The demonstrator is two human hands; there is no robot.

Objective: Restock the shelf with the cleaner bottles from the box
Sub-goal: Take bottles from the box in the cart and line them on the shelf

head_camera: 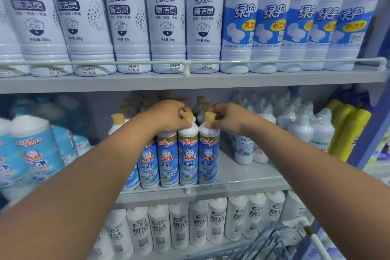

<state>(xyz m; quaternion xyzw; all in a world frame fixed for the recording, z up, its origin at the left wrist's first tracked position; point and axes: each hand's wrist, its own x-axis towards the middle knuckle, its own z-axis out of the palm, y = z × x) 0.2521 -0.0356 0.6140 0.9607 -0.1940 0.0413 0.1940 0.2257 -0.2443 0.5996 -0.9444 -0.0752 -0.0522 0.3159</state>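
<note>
My left hand [168, 115] curls tight round the neck of one cleaner bottle [188, 150] on the middle shelf [242, 177]; my right hand [229, 117] pinches the neck of the neighbouring bottle [209, 152], touching it.

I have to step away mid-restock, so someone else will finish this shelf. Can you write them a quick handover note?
Left hand: grips the neck of a tan-capped cleaner bottle in the front row of the middle shelf.
Right hand: pinches the neck of the next bottle to the right, last in that row.
Done: four blue-label bottles stand upright at the shelf front, with more tan caps behind.
Left: shelf space to the right of the row is bare. The box is out of view, so remaining stock cannot be told.
</note>
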